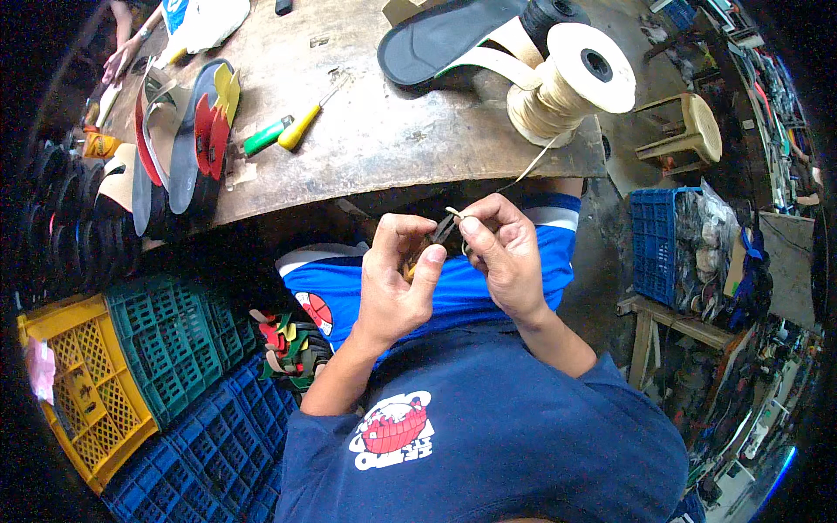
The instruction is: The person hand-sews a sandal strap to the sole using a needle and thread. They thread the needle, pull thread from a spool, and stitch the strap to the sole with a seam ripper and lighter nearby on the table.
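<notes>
Pretty scuffed wooden table, and the pale, thin, stringy cord comes off a fat cream spool with a round white flange. The cord drops past the table edge to the right hand, pinched between thumb and index, just beside the left hand, which is curled around a small metal tool, maybe snips. Count: one cream spool, one black spool, two smooth handles, one green, one yellow.
</notes>
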Motion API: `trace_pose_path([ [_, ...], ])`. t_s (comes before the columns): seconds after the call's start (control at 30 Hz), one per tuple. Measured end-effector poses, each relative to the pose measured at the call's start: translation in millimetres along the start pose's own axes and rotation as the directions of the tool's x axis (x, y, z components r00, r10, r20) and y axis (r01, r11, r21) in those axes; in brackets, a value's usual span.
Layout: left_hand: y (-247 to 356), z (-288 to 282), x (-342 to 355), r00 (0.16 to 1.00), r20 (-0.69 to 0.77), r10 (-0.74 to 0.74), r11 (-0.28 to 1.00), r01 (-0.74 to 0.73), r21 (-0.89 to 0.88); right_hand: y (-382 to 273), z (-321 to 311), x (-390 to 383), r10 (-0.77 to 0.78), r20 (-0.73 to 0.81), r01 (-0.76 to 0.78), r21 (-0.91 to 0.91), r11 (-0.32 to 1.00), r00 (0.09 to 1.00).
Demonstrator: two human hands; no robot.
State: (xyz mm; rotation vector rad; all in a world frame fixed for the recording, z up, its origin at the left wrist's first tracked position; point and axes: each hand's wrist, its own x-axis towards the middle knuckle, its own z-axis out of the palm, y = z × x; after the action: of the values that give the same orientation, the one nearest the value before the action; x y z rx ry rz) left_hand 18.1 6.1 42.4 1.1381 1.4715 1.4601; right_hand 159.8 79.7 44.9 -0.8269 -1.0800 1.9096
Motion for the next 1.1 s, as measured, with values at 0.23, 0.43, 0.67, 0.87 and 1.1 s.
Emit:
trace_pose_path([
  [0.23, 1, 5, -2, 0.999, -0.025, 0.032, 0.984, -0.036, -0.172, 6, 0, -2, 0.028, 0.055, -0.028, -0.008, 1.000, 0.998],
  [0.43, -2, 4, -4, 0.997, -0.052, 0.051, 0.982, -0.059, -0.181, 8, 1, -1, 0.040, 0.103, -0.045, 0.049, 0.998, 0.994],
  [0.67, -4, 7, -8, 0.994, -0.109, 0.004, 0.969, -0.031, -0.245, 7, 3, -3, 0.103, 0.100, -0.110, 0.065, 0.992, 0.990],
  [0.87, -5, 11, -10, 0.987, -0.163, 0.014, 0.956, -0.061, -0.287, 7, 8, -5, 0.078, 0.098, -0.088, 0.101, 0.991, 0.992],
  [1.1, -8, 6, -12, 0.988, -0.154, 0.021, 0.965, -0.060, -0.254, 8, 1, 0, 0.132, 0.119, -0.145, 0.105, 0.984, 0.984],
])
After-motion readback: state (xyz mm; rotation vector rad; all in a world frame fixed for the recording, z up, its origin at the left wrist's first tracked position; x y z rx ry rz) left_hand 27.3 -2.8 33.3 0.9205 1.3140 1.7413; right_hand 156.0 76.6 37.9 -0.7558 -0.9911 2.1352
